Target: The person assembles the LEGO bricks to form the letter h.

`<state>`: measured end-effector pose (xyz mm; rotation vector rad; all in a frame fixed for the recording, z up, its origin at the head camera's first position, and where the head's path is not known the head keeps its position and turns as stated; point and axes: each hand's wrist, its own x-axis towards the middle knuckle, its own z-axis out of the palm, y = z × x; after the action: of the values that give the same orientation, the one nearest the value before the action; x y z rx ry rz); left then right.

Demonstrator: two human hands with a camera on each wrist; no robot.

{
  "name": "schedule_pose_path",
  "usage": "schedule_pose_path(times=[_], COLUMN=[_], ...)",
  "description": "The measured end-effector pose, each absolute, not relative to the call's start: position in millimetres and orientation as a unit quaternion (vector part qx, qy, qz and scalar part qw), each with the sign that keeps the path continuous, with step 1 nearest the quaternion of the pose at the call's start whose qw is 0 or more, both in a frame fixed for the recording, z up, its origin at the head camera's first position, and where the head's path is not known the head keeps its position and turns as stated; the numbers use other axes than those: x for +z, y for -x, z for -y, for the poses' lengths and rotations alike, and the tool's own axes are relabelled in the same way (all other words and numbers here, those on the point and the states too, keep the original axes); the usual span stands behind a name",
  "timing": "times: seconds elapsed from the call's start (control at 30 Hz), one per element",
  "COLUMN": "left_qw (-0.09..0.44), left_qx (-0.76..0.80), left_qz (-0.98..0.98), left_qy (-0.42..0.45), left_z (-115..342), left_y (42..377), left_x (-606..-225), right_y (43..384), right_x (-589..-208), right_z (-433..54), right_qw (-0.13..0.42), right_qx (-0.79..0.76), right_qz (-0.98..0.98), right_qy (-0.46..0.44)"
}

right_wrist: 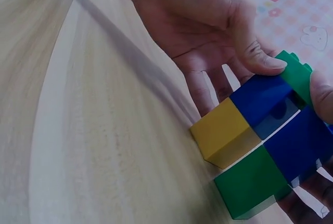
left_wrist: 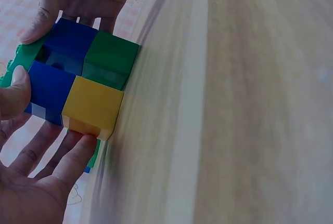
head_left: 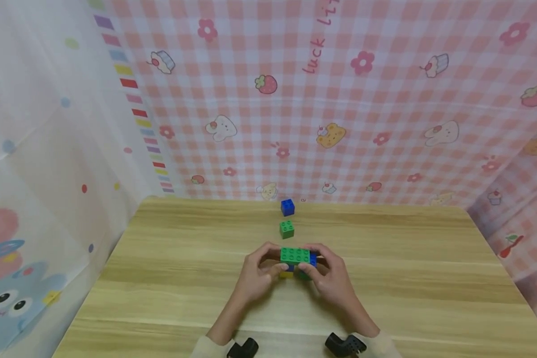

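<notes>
A small toy-brick structure is between both hands. Across its top lies a long green brick (head_left: 295, 255) with two rows of studs. Under it are two columns: a blue brick (left_wrist: 50, 90) over a yellow brick (left_wrist: 93, 105) on the left, and a blue brick (right_wrist: 299, 143) over a green brick (right_wrist: 253, 186) on the right. A narrow gap runs between the columns. My left hand (head_left: 256, 274) grips the left side, thumb at the front near the long brick. My right hand (head_left: 336, 274) holds the right side the same way, fingers behind.
Beyond the structure, a loose green brick (head_left: 287, 229) stands on the wooden table (head_left: 183, 278), with a loose blue brick (head_left: 288, 207) farther back near the table's rear edge. A pink checked cloth (head_left: 295, 109) hangs behind, and a pale printed cloth (head_left: 85, 149) at the left.
</notes>
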<state>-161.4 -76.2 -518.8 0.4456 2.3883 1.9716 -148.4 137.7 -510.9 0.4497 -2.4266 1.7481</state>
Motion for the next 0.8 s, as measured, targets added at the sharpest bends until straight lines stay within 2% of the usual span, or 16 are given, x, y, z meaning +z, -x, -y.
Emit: schedule_pose_path(times=[0.37, 0.6, 0.8], left_qw=[0.019, 0.075, 0.054], left_qx=[0.621, 0.645, 0.641], left_qz=[-0.769, -0.747, -0.755], left_qy=[-0.147, -0.146, -0.128], left_z=[71, 79, 90], left_y=[161, 163, 173], left_x=[-516, -515, -514], right_y=[149, 148, 148], right_x=[-508, -505, -503], right_z=[-146, -151, -158], right_qw=[0.042, 0.026, 0.023], right_qx=[0.575, 0.577, 0.577], right_qz=[0.808, 0.808, 0.811], right_qy=[-0.123, -0.112, -0.095])
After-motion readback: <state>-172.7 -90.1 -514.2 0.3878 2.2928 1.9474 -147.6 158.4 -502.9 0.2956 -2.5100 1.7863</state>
